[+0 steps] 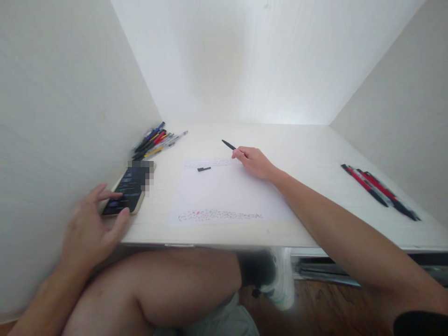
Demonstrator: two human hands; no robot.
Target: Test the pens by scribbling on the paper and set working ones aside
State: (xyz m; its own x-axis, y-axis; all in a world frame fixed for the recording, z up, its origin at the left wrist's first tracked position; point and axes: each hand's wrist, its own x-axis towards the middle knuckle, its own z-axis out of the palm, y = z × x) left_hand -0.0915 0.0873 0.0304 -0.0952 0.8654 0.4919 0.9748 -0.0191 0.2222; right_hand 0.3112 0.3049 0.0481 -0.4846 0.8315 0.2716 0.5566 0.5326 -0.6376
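Observation:
My right hand [254,161] is closed round a black pen [228,144], which points up and to the left over the far edge of a white sheet of paper [224,191]. Small red and dark marks run along the sheet's near edge, and fainter writing lies along the far one. A black pen cap [204,169] rests on the paper, left of that hand. On the left, my left hand [93,226] has its fingers apart, the index finger on the lit screen of a phone [128,189] and the thumb by its near corner.
A pile of pens [157,142] lies against the left wall, beyond the phone. Several red and black pens [380,189] lie at the right of the white desk [304,140]. Panels enclose the desk on three sides. A bent leg [185,275] is below its front edge.

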